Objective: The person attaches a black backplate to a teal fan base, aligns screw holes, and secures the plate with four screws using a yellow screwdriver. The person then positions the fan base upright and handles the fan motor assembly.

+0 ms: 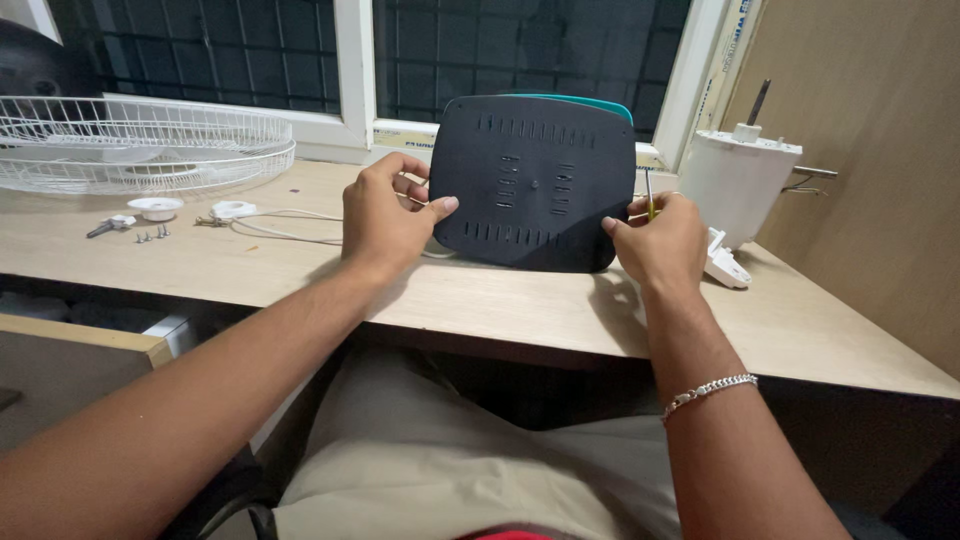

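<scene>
The left hand [385, 215] and right hand [660, 240] both grip a dark plastic cover [535, 180], held upright on the wooden desk [500, 300]. The right fingers also pinch a thin tool [649, 195], mostly hidden. A white motor housing [738, 180] stands behind. The wire guard [140, 145] is cut off. A dark window [520, 50] is farthest.

Wooden table [500, 310], fan grille [140, 145], screws [152, 235]

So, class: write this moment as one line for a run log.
left hand: holds dark panel | right hand: holds panel edge, screwdriver | panel: upright on table | nearby: fan guard, screws
</scene>
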